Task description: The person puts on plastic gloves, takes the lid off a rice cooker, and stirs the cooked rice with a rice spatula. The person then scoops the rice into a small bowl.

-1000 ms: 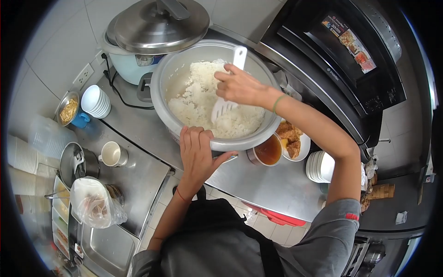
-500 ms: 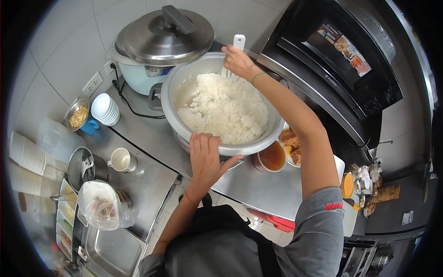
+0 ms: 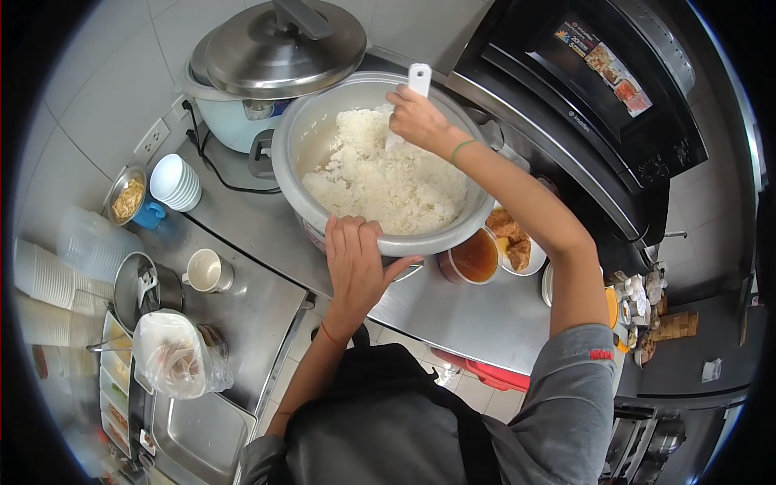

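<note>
- Right hand [image 3: 419, 121]: grip closed on the white paddle [image 3: 419, 78], handle end standing clear above the fingers; blade down at the rice [image 3: 396, 192], its tip hard to make out.
- Rice lies inside the big grey pot [image 3: 284, 153], heaped up the far wall, lower at the left side.
- Left hand [image 3: 353, 259]: fingers over the pot's near rim, thumb spread along the outside. Whether the grip clamps or merely steadies, cannot tell.
- Pot sits on the metal surface [image 3: 453, 311]. Judgement: a hard scrape could shove or rock it if the left hand bears down unevenly.
- Sauce tub [image 3: 474, 257] just beside the pot, fried food [image 3: 514, 239] next to it. A sliding pot could knock the tub and slop sauce.
- Paddle near the far wall: a quick flick might throw grains over the rim.
- Black cord [image 3: 242, 189] runs close by the pot's side handle [image 3: 262, 153]; a shift might snag it.
</note>
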Tool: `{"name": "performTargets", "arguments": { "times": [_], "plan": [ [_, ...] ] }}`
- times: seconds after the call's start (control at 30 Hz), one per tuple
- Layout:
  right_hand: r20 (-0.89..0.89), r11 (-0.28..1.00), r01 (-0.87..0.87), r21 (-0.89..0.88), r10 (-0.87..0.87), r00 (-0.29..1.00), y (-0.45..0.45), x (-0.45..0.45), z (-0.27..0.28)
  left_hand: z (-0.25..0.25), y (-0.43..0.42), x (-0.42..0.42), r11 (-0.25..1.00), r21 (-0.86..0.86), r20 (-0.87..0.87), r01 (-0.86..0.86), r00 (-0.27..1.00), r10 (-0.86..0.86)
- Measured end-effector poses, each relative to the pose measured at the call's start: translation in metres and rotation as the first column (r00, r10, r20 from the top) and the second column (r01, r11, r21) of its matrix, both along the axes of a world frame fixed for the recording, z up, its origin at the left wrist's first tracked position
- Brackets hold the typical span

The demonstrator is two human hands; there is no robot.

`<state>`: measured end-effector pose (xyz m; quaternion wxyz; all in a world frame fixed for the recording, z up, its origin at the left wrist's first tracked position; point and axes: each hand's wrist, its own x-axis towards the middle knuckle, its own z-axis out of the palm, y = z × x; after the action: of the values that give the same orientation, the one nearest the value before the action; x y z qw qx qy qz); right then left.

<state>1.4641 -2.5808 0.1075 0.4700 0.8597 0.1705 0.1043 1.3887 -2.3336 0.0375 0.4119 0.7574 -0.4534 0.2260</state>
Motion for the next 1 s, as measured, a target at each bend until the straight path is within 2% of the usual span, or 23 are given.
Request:
{"name": "performTargets", "arguments": {
  "times": [0.07, 0.23, 0.37, 0.47, 0.5, 0.6, 0.7, 0.8, 0.83, 0.93, 1.0],
  "plan": [
    [-0.004, 0.998, 0.037, 0.047, -0.037, 0.999, 0.000, -0.007, 0.007, 0.000, 0.000, 0.000, 1.000, -0.004, -0.002, 0.001, 1.000, -0.001],
    [-0.176, 0.941, 0.198, 0.274, -0.154, 0.972, 0.010, -0.044, 0.031, 0.000, 0.000, 0.000, 1.000, 0.002, 0.001, 0.001, 1.000, -0.001],
    [-0.111, 0.985, -0.011, 0.173, 0.030, 0.993, 0.031, -0.070, 0.025, -0.002, 0.001, 0.001, 1.000, -0.004, -0.004, 0.016, 1.000, -0.016],
    [-0.332, 0.971, 0.097, 0.218, -0.020, 0.943, 0.031, -0.048, 0.050, 0.003, 0.005, 0.004, 1.000, 0.001, -0.011, 0.028, 1.000, -0.028],
    [-0.332, 0.968, 0.157, 0.196, -0.085, 0.939, 0.028, -0.035, 0.052, 0.005, 0.006, 0.003, 0.999, 0.006, -0.015, 0.034, 0.999, -0.034],
    [0.043, 0.999, -0.009, -0.049, 0.012, 0.999, 0.001, 0.010, 0.027, 0.005, 0.004, 0.001, 1.000, 0.011, -0.017, 0.022, 1.000, -0.022],
    [0.113, 0.981, 0.023, -0.192, -0.001, 0.994, -0.016, 0.032, 0.005, 0.006, 0.000, -0.002, 1.000, 0.003, -0.015, 0.005, 1.000, -0.004],
    [0.125, 0.980, 0.062, -0.190, -0.039, 0.991, -0.037, 0.026, -0.005, 0.006, -0.004, -0.001, 1.000, 0.004, -0.021, -0.006, 1.000, 0.006],
    [0.085, 0.989, 0.115, -0.095, -0.107, 0.991, -0.030, 0.017, 0.004, 0.004, -0.003, -0.002, 1.000, 0.012, -0.028, -0.004, 1.000, 0.005],
    [-0.046, 0.985, 0.157, -0.066, -0.160, 0.986, -0.022, -0.003, -0.001, 0.001, -0.004, -0.002, 1.000, 0.021, -0.022, -0.011, 1.000, 0.011],
    [-0.045, 0.980, 0.172, -0.104, -0.177, 0.983, -0.013, -0.011, -0.002, 0.000, -0.003, -0.001, 1.000, 0.017, -0.012, -0.012, 1.000, 0.012]
  ]
}}
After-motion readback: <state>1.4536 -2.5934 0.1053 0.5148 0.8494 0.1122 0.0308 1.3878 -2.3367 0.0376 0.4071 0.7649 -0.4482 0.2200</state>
